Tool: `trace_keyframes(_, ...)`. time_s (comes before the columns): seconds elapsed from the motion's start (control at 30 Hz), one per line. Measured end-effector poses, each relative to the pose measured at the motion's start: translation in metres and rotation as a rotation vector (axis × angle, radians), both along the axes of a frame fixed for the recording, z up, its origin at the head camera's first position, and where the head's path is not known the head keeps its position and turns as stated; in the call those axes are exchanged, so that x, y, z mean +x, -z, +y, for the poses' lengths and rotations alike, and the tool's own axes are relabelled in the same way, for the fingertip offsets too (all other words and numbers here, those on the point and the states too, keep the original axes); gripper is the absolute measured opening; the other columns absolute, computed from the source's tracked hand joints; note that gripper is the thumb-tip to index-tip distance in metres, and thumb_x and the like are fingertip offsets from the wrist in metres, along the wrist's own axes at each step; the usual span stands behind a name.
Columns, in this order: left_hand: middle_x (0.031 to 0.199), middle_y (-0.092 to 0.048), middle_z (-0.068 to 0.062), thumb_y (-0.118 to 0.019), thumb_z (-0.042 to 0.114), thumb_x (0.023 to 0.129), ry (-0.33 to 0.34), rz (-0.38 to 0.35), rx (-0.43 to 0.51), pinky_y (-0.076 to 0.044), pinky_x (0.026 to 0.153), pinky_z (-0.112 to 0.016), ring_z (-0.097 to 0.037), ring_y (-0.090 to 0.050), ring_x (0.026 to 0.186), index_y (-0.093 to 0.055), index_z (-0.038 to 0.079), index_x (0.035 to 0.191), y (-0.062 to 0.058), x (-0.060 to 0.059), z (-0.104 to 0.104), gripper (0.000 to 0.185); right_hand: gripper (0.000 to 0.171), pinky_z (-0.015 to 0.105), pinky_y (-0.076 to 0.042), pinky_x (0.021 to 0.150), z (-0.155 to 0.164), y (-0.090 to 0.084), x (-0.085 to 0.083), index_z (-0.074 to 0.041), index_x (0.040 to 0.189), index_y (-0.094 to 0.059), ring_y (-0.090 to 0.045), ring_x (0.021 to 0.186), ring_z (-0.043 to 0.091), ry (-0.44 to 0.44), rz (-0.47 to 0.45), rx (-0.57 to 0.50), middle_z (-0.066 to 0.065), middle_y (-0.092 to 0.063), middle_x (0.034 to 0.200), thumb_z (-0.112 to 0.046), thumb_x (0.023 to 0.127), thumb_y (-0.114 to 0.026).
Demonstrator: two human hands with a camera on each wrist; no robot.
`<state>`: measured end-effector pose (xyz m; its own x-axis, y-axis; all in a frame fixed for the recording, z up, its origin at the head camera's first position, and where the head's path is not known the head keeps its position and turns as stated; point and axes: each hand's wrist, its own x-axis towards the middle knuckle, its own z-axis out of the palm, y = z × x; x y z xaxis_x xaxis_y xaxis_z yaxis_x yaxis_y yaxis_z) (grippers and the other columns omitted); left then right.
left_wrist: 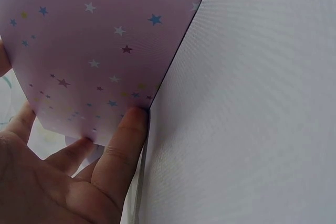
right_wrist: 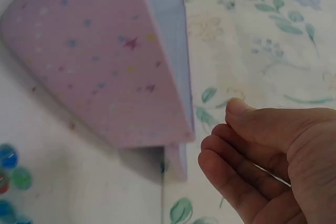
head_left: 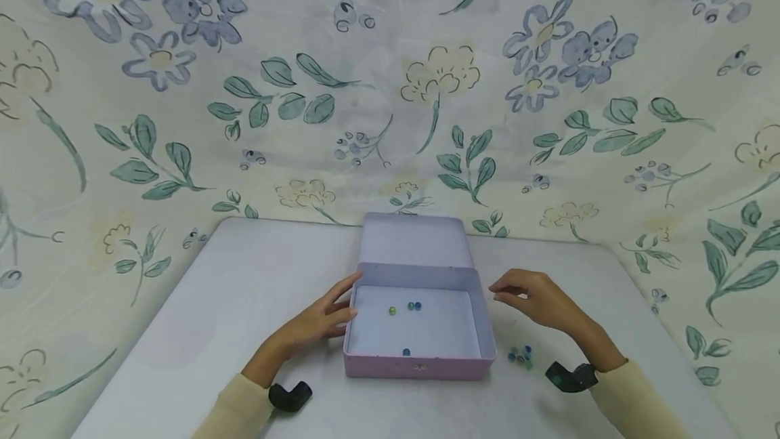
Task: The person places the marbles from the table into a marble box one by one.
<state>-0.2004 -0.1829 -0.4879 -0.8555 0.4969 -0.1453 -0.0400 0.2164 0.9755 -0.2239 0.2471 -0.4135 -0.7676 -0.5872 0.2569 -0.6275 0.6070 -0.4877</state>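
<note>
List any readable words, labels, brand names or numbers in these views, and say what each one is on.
None can be read.
Pink box: its outer walls carry only small coloured stars; a tiny mark on the front wall is too small to make out.
Floral cloth: printed flowers and leaves, no lettering.
Marbles, table and both hands: nothing written.

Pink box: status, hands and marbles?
Left hand fingers rest on pink box left wall. Right hand hovers empty beside it. Four marbles inside; loose marbles on table.

Makeshift recording booth: floral sheet (head_left: 390,87) behind table (head_left: 213,330)
</note>
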Motion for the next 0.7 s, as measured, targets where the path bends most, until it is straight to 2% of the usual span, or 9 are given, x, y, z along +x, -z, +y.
trace_keyframes(0.13, 0.170, 0.005, -0.003, -0.051, 0.027, 0.104, 0.003, 0.001, 0.006, -0.039, 0.111, -0.061, -0.047, -0.010, 0.153, -0.013, 0.042, 0.159, 0.000, 0.000, 0.001, 0.069, 0.017, 0.023, -0.060, 0.074, 0.020, 0.012, 0.010, -0.009, 0.103, -0.074, -0.068, 0.085, 0.002, 0.022, -0.015, -0.035, 0.005, -0.074, 0.096, -0.001, 0.087, -0.073)
trace_keyframes(0.27, 0.170, 0.005, -0.005, -0.051, 0.027, 0.104, 0.006, 0.002, 0.007, -0.039, 0.111, -0.062, -0.048, -0.010, 0.153, -0.012, 0.039, 0.160, 0.000, -0.001, 0.001, 0.069, 0.015, 0.022, -0.059, 0.074, 0.031, 0.026, 0.017, -0.006, 0.103, -0.074, -0.066, 0.085, 0.000, 0.039, -0.049, -0.023, 0.008, -0.074, 0.097, -0.002, 0.088, -0.072)
trace_keyframes(0.53, 0.170, 0.003, -0.003, -0.051, 0.028, 0.103, 0.006, -0.004, 0.004, -0.040, 0.111, -0.062, -0.048, -0.011, 0.153, -0.012, 0.038, 0.160, 0.000, -0.001, 0.001, 0.069, 0.016, 0.022, -0.059, 0.075, 0.033, 0.046, 0.027, -0.001, 0.104, -0.073, -0.068, 0.085, 0.005, 0.070, -0.124, 0.066, 0.007, -0.073, 0.097, 0.000, 0.088, -0.070)
trace_keyframes(0.7, 0.170, 0.003, -0.002, -0.051, 0.028, 0.104, 0.006, -0.005, 0.004, -0.039, 0.111, -0.062, -0.047, -0.011, 0.153, -0.013, 0.040, 0.159, 0.000, -0.002, 0.001, 0.069, 0.017, 0.022, -0.059, 0.074, 0.034, 0.049, 0.029, -0.001, 0.104, -0.073, -0.069, 0.085, 0.007, 0.052, -0.140, 0.080, 0.008, -0.073, 0.098, 0.001, 0.088, -0.071)
